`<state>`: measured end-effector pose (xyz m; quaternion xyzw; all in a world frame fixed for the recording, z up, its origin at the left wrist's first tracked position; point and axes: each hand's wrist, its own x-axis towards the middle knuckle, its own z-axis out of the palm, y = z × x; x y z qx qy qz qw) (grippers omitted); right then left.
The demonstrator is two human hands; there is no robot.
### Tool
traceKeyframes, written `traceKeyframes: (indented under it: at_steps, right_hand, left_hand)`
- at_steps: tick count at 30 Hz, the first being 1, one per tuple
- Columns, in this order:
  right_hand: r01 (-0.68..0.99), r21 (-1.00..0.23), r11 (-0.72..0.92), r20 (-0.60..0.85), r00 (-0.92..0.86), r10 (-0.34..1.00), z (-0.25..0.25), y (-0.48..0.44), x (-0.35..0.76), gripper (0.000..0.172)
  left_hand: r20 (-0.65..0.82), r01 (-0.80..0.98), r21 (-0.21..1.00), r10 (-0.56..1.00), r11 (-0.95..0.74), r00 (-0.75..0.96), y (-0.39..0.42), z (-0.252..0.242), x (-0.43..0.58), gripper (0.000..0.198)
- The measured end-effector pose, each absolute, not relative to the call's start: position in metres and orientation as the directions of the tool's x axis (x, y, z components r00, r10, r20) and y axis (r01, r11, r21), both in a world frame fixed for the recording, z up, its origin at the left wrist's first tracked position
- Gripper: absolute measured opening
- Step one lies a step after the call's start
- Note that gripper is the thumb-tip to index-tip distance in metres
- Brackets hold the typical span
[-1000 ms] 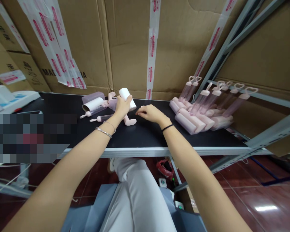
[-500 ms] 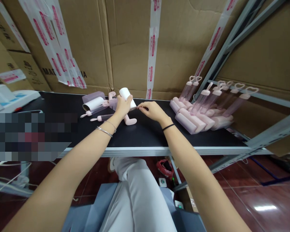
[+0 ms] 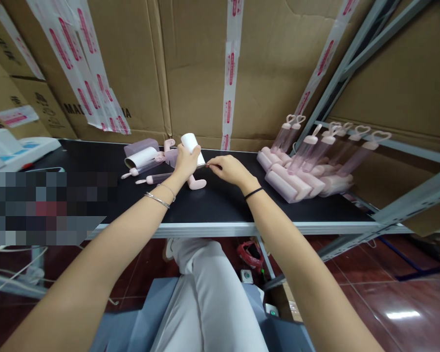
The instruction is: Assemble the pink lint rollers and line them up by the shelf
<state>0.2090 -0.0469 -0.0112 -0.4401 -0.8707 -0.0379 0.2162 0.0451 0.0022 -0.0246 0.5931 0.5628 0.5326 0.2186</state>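
Note:
My left hand (image 3: 186,162) is wrapped round a white lint roller roll (image 3: 189,142), which is tilted with its lower end toward the right. At that lower end my right hand (image 3: 227,168) has thumb and forefinger pinched on something thin, too small to make out. Just under my left hand lies a pale pink bent handle piece (image 3: 197,183). To the left are another white roll (image 3: 141,159) with a brown hollow core, a translucent mauve cover (image 3: 141,145) and a clear pinkish handle tube (image 3: 157,178).
Several pink lint rollers with heart-shaped handle ends (image 3: 289,181) are stacked at the right. A metal shelf post (image 3: 418,190) stands beyond them. The black tabletop (image 3: 220,205) ends at a grey front rail (image 3: 212,229). Cardboard (image 3: 198,73) rises behind. White boxes (image 3: 7,146) sit far left.
My right hand has shifted very slightly left along with the lower end of the roll. Both hands keep their hold; the other things look unchanged.

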Motion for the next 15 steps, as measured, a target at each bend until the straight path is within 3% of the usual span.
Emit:
traceKeyframes:
  at_steps: [6,10,15]
  right_hand:
    - [0.838,-0.024,0.545,0.315,-0.511,0.799,-0.014,-0.050,0.201,0.028]
    - [0.873,-0.071,0.482,0.299,-0.443,0.845,-0.015,-0.047,0.205,0.025]
    - [0.885,-0.220,0.411,0.419,-0.295,0.859,-0.014,-0.041,0.216,0.030]
  left_hand:
    - [0.377,0.323,0.902,0.885,-0.285,-0.272,0.011,-0.027,0.043,0.043]
    - [0.354,0.274,0.916,0.912,-0.293,-0.207,0.012,-0.028,0.045,0.052]
    - [0.441,0.366,0.854,0.887,-0.369,-0.136,0.007,-0.027,0.048,0.057]
